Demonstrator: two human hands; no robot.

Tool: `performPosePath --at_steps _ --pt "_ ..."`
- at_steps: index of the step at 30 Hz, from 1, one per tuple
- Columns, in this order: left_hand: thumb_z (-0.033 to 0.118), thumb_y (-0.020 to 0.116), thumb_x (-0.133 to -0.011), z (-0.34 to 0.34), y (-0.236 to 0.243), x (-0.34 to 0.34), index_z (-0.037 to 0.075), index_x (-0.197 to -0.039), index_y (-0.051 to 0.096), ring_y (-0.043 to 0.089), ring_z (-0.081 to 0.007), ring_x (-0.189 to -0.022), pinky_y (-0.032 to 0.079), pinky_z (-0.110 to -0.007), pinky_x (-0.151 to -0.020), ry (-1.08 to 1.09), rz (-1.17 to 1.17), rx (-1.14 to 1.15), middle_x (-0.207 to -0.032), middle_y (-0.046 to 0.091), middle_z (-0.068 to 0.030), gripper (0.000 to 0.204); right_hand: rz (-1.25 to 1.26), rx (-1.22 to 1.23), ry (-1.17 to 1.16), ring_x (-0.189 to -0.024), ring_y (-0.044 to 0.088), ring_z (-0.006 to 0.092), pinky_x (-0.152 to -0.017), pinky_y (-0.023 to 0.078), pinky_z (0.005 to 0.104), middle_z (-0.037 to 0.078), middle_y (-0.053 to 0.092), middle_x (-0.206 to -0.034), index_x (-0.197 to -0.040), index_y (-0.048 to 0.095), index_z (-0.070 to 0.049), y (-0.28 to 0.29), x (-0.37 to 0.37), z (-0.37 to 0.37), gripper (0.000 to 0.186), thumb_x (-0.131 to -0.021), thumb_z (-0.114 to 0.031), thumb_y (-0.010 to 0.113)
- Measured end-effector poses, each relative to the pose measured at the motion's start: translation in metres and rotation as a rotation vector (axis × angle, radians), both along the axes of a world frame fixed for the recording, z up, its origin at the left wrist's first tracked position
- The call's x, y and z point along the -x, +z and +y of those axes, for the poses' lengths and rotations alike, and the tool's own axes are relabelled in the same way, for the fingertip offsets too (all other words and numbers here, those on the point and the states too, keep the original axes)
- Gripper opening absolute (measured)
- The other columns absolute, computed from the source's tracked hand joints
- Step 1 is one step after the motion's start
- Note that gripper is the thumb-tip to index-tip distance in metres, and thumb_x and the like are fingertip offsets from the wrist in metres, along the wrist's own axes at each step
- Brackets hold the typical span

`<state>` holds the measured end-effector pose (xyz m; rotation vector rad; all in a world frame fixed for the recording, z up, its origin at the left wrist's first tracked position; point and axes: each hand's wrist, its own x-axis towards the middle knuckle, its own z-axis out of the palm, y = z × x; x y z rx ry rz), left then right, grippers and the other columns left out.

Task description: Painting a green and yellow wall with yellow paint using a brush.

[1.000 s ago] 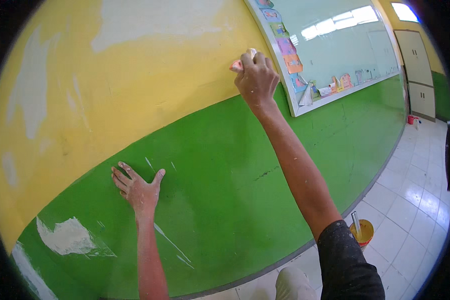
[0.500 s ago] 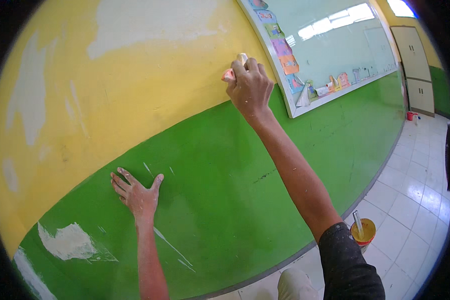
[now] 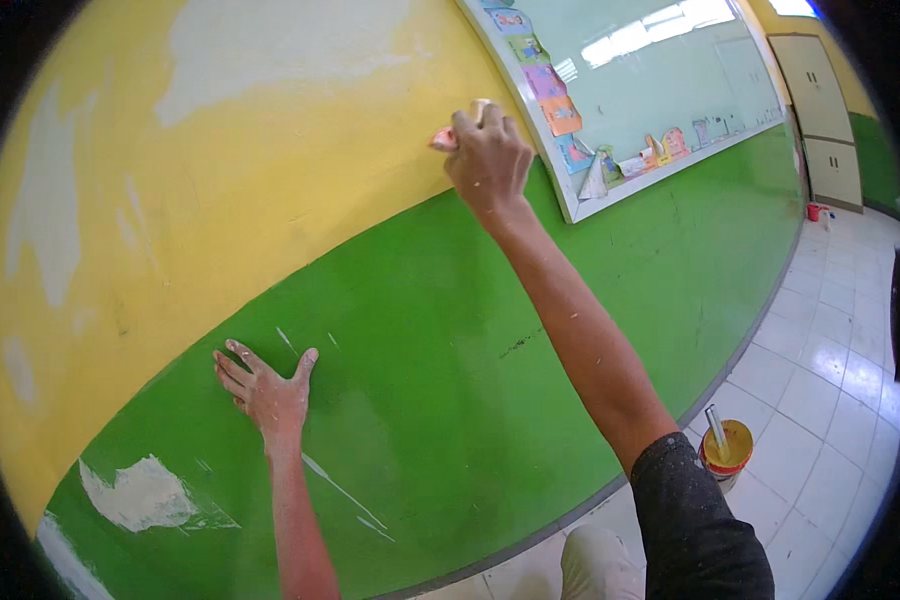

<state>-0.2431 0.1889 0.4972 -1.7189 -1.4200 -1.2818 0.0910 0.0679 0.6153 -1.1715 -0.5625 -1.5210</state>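
Observation:
My right hand (image 3: 492, 165), fingers curled, grips a small folded piece with a pinkish-orange end (image 3: 443, 139) and a pale end against the yellow upper wall (image 3: 340, 150), just left of the whiteboard frame. Most of that piece is hidden by my fingers, so its kind is unclear. Lower down on the left, my left hand (image 3: 273, 392) rests with spread fingers on the green lower wall (image 3: 410, 400), a little below the colour border, holding nothing. Both hands have pale dust on them. Whitish patches (image 3: 140, 493) and thin pale streaks mark the wall around my left hand.
A whiteboard (image 3: 650, 90) edged with coloured paper cutouts hangs at the upper right. On the tiled floor (image 3: 800, 400) stands a paint can (image 3: 732, 447) of yellowish paint with a handled tool in it. A cabinet (image 3: 820, 110) and a small red container (image 3: 813, 212) are farther off.
The whole view has shifted slightly, moving the whiteboard a little left and up. My right hand stays near the same stretch of yellow wall; my left hand keeps its place on the green.

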Motion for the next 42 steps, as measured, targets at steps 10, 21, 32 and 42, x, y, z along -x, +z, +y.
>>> performPosePath --at_steps 10,21,32,42 --pt "0.071 0.065 -0.07 0.003 0.001 0.005 -0.001 -0.149 0.007 0.013 -0.0412 -0.14 0.032 -0.061 -0.102 0.001 0.0 -0.003 -0.151 0.009 -0.0293 0.121 -0.012 -0.003 0.06 -0.078 0.061 0.0319 -0.057 0.051 0.041 0.017 0.056 -0.091 -0.077 0.062 -0.01 0.001 0.01 0.001 0.023 -0.076 -0.031 0.071" --pt "0.071 0.064 -0.071 0.004 0.0 0.004 -0.002 -0.148 0.008 0.013 -0.0413 -0.14 0.032 -0.063 -0.102 -0.016 0.017 -0.047 -0.151 0.01 -0.0298 0.121 0.074 -0.033 0.05 -0.079 0.063 0.03 -0.054 0.051 0.041 0.011 0.06 -0.093 -0.08 0.061 -0.011 -0.001 -0.001 -0.004 0.014 -0.074 -0.021 0.07" --pt "0.069 0.066 -0.07 0.006 -0.001 0.006 -0.003 -0.148 0.007 0.012 -0.0415 -0.14 0.032 -0.063 -0.101 -0.015 0.016 -0.062 -0.15 0.009 -0.0301 0.121 0.001 0.02 0.079 -0.081 0.063 0.0334 -0.056 0.052 0.0412 0.02 0.059 -0.101 -0.078 0.064 -0.01 -0.006 0.007 -0.001 0.016 -0.077 -0.025 0.069" --pt "0.069 0.066 -0.071 -0.002 0.002 0.004 -0.003 -0.148 0.01 0.012 -0.0428 -0.14 0.029 -0.062 -0.103 -0.011 -0.017 0.039 -0.151 0.009 -0.0304 0.12 -0.093 -0.008 0.095 -0.077 0.062 0.0294 -0.055 0.05 0.0421 0.01 0.059 -0.087 -0.08 0.062 -0.012 -0.007 0.033 0.01 0.016 -0.072 -0.022 0.071"
